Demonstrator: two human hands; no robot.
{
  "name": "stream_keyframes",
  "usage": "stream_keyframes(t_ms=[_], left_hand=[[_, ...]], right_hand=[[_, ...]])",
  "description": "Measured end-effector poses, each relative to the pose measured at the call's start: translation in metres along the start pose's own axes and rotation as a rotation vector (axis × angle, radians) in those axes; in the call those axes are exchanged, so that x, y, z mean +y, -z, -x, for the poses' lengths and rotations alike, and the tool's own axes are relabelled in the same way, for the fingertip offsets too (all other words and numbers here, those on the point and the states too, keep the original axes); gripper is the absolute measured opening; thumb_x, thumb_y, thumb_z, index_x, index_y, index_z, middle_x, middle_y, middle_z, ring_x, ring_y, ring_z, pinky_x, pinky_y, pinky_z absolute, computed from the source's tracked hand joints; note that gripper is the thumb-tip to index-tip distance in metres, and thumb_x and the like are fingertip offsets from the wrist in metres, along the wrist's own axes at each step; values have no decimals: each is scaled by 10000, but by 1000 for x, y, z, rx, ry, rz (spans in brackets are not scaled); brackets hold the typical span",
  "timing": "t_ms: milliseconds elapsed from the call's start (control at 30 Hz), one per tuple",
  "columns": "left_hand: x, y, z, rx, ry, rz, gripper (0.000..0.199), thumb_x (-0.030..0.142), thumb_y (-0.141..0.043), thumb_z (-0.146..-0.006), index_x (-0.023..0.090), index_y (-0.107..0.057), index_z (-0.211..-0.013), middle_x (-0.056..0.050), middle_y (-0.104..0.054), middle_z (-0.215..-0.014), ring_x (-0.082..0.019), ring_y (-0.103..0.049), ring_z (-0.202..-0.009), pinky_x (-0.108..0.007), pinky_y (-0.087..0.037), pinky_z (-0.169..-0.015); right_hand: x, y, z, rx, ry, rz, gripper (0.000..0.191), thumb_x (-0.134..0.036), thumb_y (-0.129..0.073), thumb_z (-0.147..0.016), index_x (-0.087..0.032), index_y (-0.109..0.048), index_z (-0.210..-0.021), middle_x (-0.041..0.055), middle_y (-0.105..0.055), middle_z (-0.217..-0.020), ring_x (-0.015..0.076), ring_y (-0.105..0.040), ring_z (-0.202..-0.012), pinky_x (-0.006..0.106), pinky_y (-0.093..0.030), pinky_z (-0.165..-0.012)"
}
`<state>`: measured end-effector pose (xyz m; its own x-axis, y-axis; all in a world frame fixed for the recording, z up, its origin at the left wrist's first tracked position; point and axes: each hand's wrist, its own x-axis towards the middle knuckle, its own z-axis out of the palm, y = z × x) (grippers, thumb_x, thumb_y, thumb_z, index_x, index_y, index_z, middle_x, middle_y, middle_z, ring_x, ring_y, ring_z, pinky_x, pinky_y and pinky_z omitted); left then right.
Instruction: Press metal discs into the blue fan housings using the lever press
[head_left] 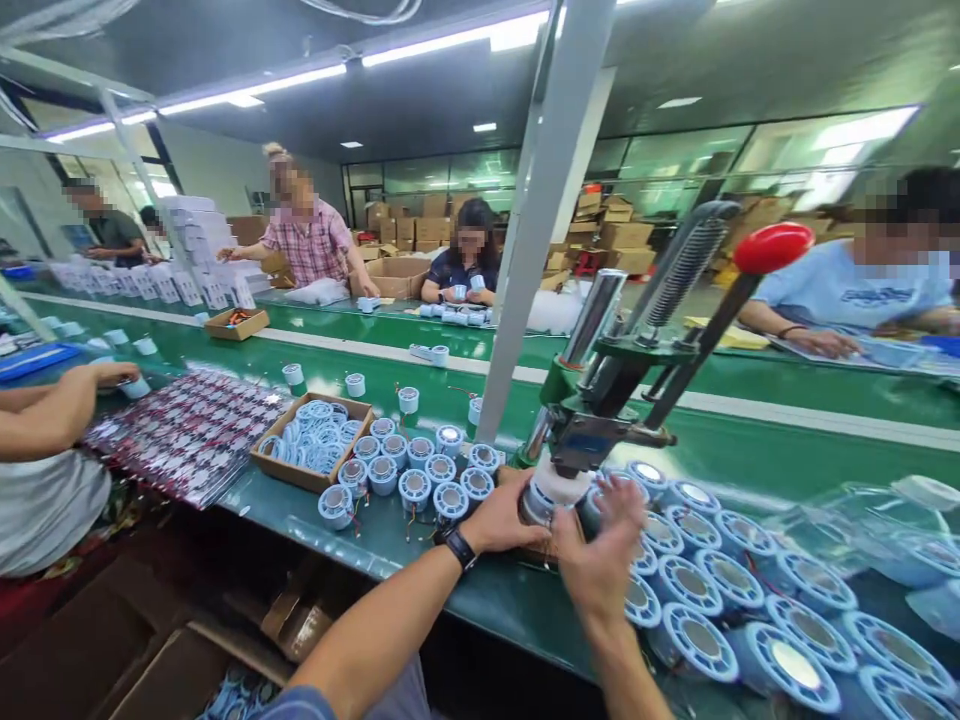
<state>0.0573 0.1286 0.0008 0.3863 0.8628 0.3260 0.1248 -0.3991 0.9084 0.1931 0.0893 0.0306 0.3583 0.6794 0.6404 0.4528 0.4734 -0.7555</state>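
A hand press with a red ball-ended lever stands before me, its white pressing head right over a light-blue round housing. My left hand, a watch on its wrist, curls around the housing's near left side. Beside it on the right, my right hand has its fingers raised and apart, slightly blurred, with the thumb close to the housing. Whether that thumb touches it, I cannot tell. Similar blue housings with grey round centres crowd the bench to the right, and more housings stand on the left.
A cardboard box of light-blue rings sits left of the housings. Beyond it lies a sheet of red-and-white parts, where a co-worker's hand holds a blue piece. A grey post rises behind the press. Other people sit across the green conveyor.
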Motion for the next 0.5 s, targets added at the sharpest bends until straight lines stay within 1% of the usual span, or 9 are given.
stream_keyframes(t_ms=[33,100,133,200,267,333,400,467,500], left_hand=[[-1,0,2,-13,-14,12,854,159,-760,-690,157,-395,-1462,-148,-523,-1430,-324,-503,-1318,-497,-374,-1164],[-2,-3,8,14,-1,15,799,70,-632,-719,151,-377,-1472,-148,-482,-1469,-296,-461,-1365,-489,-334,-1196],[-2,-5,12,43,22,7,793,23,-561,-712,150,-374,-1473,-145,-467,-1482,-279,-443,-1382,-486,-315,-1210],[2,-4,17,123,60,-13,817,-34,-447,-680,150,-372,-1472,-137,-454,-1493,-243,-431,-1395,-474,-305,-1221],[11,14,13,202,45,-61,824,-52,-388,-686,162,-358,-1482,-120,-463,-1489,-211,-443,-1387,-453,-333,-1211],[24,52,-6,303,10,-210,774,-52,-376,-732,164,-371,-1476,-108,-513,-1446,-200,-483,-1352,-435,-369,-1186],[36,103,-38,417,26,-446,669,-56,-412,-757,120,-465,-1401,-110,-609,-1328,-208,-552,-1273,-427,-396,-1153],[39,152,-72,492,48,-501,488,-47,-429,-801,39,-559,-1264,-150,-652,-1219,-240,-586,-1210,-479,-374,-1141],[37,173,-86,503,56,-516,376,-14,-474,-834,34,-599,-1185,-140,-678,-1139,-237,-622,-1139,-488,-402,-1109]], right_hand=[[14,-13,19,-46,-97,37,919,-470,-642,-777,-126,-228,-1522,232,-398,-1469,356,-479,-1324,552,-430,-1066],[33,-33,39,-100,-253,80,1007,-536,-640,-747,-112,-181,-1537,241,-421,-1458,371,-501,-1304,544,-432,-1060],[39,-39,40,-99,-305,86,1014,-563,-635,-738,-115,-195,-1534,234,-459,-1432,373,-520,-1285,536,-442,-1047],[44,-45,35,-50,-351,75,980,-605,-625,-740,-137,-251,-1516,208,-517,-1385,366,-551,-1250,515,-465,-1020],[43,-46,29,31,-324,60,916,-622,-613,-769,-157,-301,-1495,192,-521,-1379,347,-563,-1233,489,-477,-1009],[40,-44,31,116,-250,76,846,-599,-602,-814,-160,-324,-1482,191,-509,-1381,332,-564,-1224,476,-482,-1005],[36,-41,44,155,-130,119,741,-527,-587,-865,-163,-347,-1463,190,-508,-1364,325,-550,-1232,487,-481,-1007],[31,-37,66,102,23,167,596,-422,-575,-897,-183,-405,-1415,177,-524,-1323,317,-550,-1226,490,-499,-989],[28,-34,78,40,96,183,518,-367,-568,-902,-197,-445,-1376,166,-534,-1298,307,-565,-1205,470,-521,-965]])
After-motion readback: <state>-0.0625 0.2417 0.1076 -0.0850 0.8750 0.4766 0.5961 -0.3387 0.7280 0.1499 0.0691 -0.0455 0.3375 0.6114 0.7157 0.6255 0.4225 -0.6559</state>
